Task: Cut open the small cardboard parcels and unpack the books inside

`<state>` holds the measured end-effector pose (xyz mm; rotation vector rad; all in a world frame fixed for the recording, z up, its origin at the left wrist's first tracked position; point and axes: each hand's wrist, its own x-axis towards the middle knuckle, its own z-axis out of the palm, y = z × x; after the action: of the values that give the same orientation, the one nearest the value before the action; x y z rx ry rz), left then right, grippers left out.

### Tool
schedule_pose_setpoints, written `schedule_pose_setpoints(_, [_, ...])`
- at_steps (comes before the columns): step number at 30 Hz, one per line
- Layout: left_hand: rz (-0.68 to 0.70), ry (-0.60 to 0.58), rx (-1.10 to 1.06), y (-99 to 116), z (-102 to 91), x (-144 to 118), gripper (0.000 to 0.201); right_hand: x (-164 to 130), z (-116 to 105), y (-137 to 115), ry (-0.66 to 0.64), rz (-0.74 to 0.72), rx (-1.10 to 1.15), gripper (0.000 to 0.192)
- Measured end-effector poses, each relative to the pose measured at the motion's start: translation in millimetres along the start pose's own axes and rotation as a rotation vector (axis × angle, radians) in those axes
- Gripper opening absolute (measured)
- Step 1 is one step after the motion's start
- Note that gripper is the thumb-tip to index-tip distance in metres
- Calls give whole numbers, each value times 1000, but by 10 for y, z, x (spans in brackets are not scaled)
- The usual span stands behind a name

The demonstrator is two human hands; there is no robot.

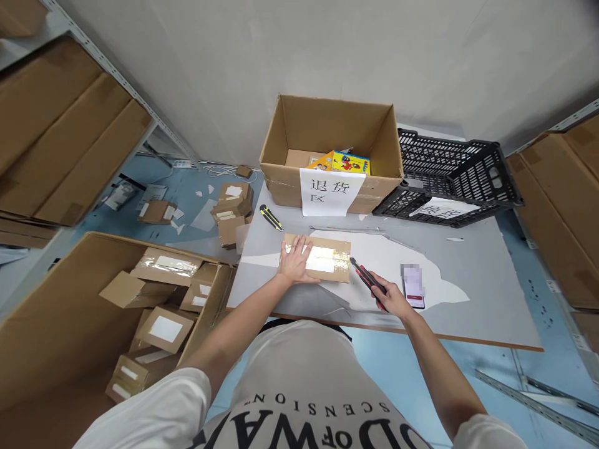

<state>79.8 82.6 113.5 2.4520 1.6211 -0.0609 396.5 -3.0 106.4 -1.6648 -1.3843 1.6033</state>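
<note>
Parcel (322,259) pinned flat in front of the big box (285,187), and a red-and-black knife (367,277) right at its taped end!
Here's the left hand (294,260), spread wide and palm down, pressing on the parcel's left part rather than gripping it — while the right hand (389,297) has its fingers wrapped round the knife, tip at the parcel's right end, touching or just beside, I can't tell which. The parcel looks light, with stiff cardboard walls that may give a little mid-panel; the shiny tape is likely slick. Whatever's inside is hidden, so fragile or not, no telling. Best hold, I'd say: the bare long edges towards the left end — well away from that blade — with steady, gentle pressure, no squeezing.
</note>
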Motion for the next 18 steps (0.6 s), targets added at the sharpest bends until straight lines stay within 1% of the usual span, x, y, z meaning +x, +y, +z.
schedule_pose_setpoints(6, [11,-20,7,-5,-16,3,103,-94,-8,-7,2,-15,-40,67])
schedule_pose_setpoints(8, [10,-22,6,-8,-20,8,103,-150,20,47,-7,-7,-37,68])
schedule_pose_setpoints(11, [15,-16,-3,-18,-15,20,102,-248,122,183,-34,10,-33,67])
schedule_pose_setpoints(15, [29,-9,-12,-25,-1,28,103,-323,271,345,18,35,36,71])
schedule_pose_setpoints(18, [19,-20,-5,-17,2,25,105,-326,312,390,26,42,79,72])
